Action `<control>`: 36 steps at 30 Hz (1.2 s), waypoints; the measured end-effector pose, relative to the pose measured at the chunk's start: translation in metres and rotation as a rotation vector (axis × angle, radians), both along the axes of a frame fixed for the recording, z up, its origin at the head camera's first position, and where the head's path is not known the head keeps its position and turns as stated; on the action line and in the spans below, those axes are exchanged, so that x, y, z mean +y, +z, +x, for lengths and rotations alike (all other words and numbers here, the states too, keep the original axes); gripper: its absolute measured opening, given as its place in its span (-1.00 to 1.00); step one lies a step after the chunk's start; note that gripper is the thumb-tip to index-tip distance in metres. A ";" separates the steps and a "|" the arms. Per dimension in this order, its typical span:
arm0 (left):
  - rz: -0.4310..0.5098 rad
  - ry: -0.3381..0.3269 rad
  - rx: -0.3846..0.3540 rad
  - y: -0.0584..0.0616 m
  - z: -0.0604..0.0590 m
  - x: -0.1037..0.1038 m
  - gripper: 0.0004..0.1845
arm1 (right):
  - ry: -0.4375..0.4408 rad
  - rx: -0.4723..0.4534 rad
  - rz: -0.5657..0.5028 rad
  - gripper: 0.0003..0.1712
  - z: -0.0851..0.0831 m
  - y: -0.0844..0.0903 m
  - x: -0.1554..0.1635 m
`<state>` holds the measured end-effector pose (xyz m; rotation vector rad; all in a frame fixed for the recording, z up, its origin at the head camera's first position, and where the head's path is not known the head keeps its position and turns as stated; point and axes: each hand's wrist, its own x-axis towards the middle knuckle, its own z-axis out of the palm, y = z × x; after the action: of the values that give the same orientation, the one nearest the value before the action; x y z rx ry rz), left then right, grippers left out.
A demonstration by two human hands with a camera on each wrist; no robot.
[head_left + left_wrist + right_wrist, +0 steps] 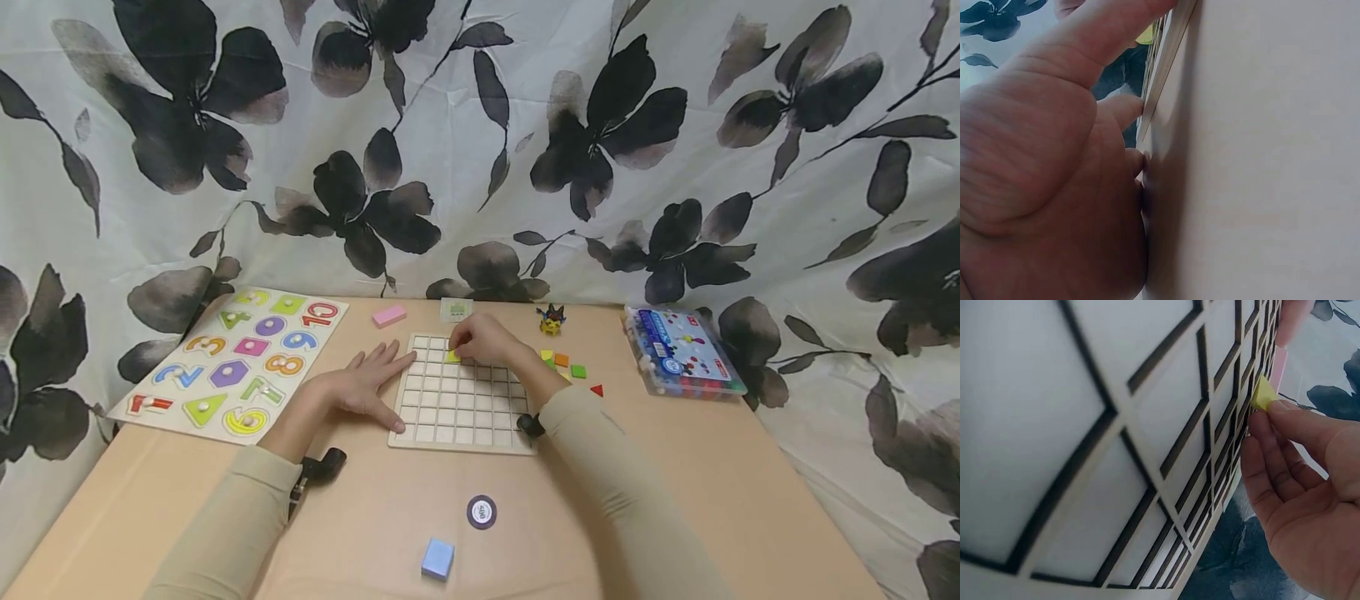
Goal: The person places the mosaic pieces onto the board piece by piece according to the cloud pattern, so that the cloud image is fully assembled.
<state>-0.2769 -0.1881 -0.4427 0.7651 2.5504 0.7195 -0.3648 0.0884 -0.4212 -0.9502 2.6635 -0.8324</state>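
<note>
A white grid board (442,433) with raised wooden dividers lies flat on the table. At its left edge my left hand (362,388) rests with the fingers spread, fingertip and thumb right at the frame; the left wrist view shows the palm side low against the table. Over the upper part of the grid, my right hand (487,340) pinches a small yellow tile (1263,395) between thumb and fingers, close to the cells. Just beyond the board lies a small card with a green pattern (456,309).
Right of the board are an orange tile (561,359), a green tile (577,371), a red triangle (597,390), a figurine (552,319) and a plastic case (682,350). A number puzzle board (176,400) lies left. Pink block (388,316) behind; round disc (482,512) and blue block (438,559) in front.
</note>
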 end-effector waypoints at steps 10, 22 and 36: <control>-0.082 0.020 -0.006 0.002 -0.002 0.003 0.38 | 0.033 -0.009 0.016 -0.83 0.004 -0.001 0.001; -0.065 0.019 -0.003 0.001 -0.004 0.003 0.39 | 0.021 0.056 -0.032 -0.66 0.010 0.007 0.016; 0.012 -0.002 0.012 -0.005 -0.005 -0.002 0.40 | -0.306 0.096 -0.283 -0.64 0.041 0.036 0.132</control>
<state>-0.2816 -0.1900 -0.4482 0.7780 2.5581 0.7324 -0.3233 0.2203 -0.3856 -0.6560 2.8701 -1.2871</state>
